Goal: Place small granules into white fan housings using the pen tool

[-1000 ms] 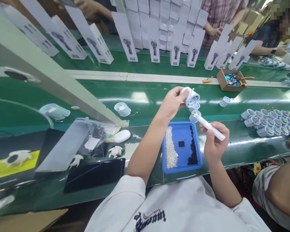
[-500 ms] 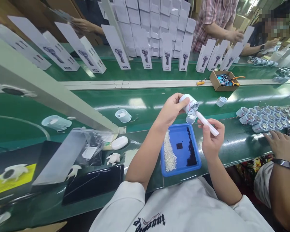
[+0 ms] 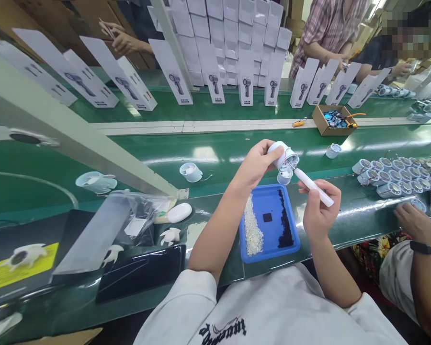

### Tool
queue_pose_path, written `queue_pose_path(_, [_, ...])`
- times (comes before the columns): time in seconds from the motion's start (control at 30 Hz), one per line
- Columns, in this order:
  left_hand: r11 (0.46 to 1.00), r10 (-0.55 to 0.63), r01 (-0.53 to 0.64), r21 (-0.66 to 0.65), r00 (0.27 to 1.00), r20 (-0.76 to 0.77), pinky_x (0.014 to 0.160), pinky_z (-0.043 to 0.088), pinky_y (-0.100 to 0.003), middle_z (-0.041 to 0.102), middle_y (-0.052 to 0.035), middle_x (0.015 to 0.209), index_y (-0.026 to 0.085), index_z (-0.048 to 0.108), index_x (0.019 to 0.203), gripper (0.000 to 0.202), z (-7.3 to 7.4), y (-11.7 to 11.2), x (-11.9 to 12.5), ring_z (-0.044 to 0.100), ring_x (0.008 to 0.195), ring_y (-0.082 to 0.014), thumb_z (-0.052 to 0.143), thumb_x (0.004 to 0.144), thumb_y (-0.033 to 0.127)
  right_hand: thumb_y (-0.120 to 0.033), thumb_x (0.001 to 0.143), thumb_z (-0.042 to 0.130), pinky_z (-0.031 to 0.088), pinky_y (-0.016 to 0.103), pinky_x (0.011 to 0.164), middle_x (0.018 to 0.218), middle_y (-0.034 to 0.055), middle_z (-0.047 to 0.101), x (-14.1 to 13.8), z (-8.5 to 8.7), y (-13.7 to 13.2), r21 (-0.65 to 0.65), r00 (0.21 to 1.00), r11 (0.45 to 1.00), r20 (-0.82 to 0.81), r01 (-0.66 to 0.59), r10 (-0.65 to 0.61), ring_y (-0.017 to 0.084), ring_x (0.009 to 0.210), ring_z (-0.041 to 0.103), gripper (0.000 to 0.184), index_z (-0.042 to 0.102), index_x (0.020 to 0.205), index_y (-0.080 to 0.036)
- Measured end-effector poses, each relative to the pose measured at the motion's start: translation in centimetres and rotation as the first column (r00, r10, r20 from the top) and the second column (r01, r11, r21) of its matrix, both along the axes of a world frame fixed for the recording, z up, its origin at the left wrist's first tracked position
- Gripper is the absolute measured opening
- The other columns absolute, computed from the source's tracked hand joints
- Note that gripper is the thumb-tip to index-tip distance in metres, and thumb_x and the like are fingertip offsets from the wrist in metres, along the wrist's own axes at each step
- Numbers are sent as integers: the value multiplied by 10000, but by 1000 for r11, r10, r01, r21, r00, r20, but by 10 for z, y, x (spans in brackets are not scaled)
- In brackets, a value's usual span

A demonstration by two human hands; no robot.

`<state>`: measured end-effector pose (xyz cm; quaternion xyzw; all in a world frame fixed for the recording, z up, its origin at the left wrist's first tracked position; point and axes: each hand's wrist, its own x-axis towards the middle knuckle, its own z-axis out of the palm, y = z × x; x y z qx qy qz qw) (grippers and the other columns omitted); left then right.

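Observation:
My left hand (image 3: 260, 163) is closed around a white fan housing (image 3: 283, 155), a short cylinder tilted with its open end to the right. Thin wires show at that end. Between the fingers of my right hand (image 3: 320, 206) is a slim white handle (image 3: 314, 187), slanting down to the right. Its upper tip is close by the housing's open end; whether they touch I cannot tell. Behind and below them stands another small white housing (image 3: 284, 177). A blue tray (image 3: 273, 256) lies beneath my hands, with small white pieces (image 3: 253, 230) along its left side and black pieces (image 3: 285, 225) along its right.
Rows of similar housings (image 3: 391, 175) stand at the right, near a co-worker's hand (image 3: 414, 220). Across the bench are open white boxes (image 3: 246, 81) and a cardboard box (image 3: 332, 124). A slanted metal post (image 3: 129, 153) rises at left, beside a black tablet (image 3: 140, 273).
My right hand has moved slightly right with the handle, drawing its tip away from the housing's opening. The housing has shifted slightly right. A co-worker's hand at right has also moved.

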<state>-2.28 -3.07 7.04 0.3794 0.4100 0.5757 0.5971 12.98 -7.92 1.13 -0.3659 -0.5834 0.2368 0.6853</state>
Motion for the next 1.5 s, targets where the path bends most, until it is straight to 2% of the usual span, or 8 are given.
queue_pose_path(0.27, [997, 72, -72, 17, 997, -4, 626, 497, -189, 598, 9, 755, 171, 551, 736, 148, 2, 1, -10, 555, 676, -82, 639, 839, 230, -457, 890, 578, 559, 307, 607, 868, -13, 561, 11, -20, 4, -67, 994, 997, -92, 48, -54, 113, 615, 634, 227, 507, 930, -246])
queue_pose_path(0.47, [992, 122, -122, 24, 992, -16, 672, 511, -235, 602, -1, 769, 176, 547, 727, 176, 5, 0, -13, 582, 699, -101, 662, 829, 263, -553, 881, 540, 511, 272, 544, 805, 10, 626, 13, -63, 7, -374, 961, 911, 138, -175, 242, 112, 563, 589, 344, 558, 881, -209])
queue_pose_path(0.57, [988, 151, -151, 16, 988, -12, 729, 527, -282, 602, -11, 793, 178, 553, 746, 202, 5, 0, -13, 617, 764, -131, 699, 806, 305, -524, 887, 535, 494, 270, 565, 761, 6, 635, 12, -72, 7, -431, 915, 879, 233, -206, 329, 120, 583, 584, 319, 568, 873, -207])
queue_pose_path(0.83, [972, 216, -219, 81, 976, 39, 809, 560, -359, 591, -31, 832, 177, 557, 802, 290, -9, 11, -19, 644, 944, -210, 698, 793, 431, -389, 894, 528, 474, 278, 598, 760, 15, 631, 10, -68, 8, -404, 883, 897, 334, -181, 330, 134, 607, 569, 183, 565, 873, -212])
queue_pose_path(1.03, [954, 268, -277, 114, 959, 87, 923, 534, -454, 594, -35, 979, 209, 574, 990, 319, -20, 21, -24, 593, 1144, -266, 627, 838, 484, -365, 903, 515, 464, 280, 582, 740, 14, 603, 9, -67, 8, -360, 843, 912, 414, -195, 343, 144, 596, 549, 150, 533, 858, -223])
queue_pose_path(1.27, [945, 290, -306, 117, 947, 136, 913, 555, -426, 626, -66, 1087, 226, 607, 1047, 300, -18, 23, -27, 567, 1173, -290, 586, 845, 447, -327, 910, 527, 465, 269, 595, 734, 8, 592, 7, -57, 9, -255, 742, 923, 550, -289, 384, 136, 604, 536, 120, 534, 857, -219])
queue_pose_path(1.4, [956, 239, -260, 134, 959, 155, 902, 566, -415, 624, -68, 1106, 218, 607, 1067, 321, -14, 20, -26, 575, 1165, -284, 575, 831, 433, -306, 919, 528, 470, 256, 576, 742, 2, 604, 3, -53, 4, -253, 679, 888, 575, -384, 457, 119, 587, 538, 115, 547, 854, -213])
queue_pose_path(1.5, [967, 182, -206, 149, 971, 157, 912, 559, -410, 613, -46, 1097, 220, 605, 1074, 278, -12, 19, -24, 576, 1175, -264, 517, 850, 357, -284, 917, 552, 509, 274, 624, 801, 17, 630, 0, -49, 1, -178, 757, 914, 516, -364, 402, 138, 683, 604, 76, 568, 895, -212])
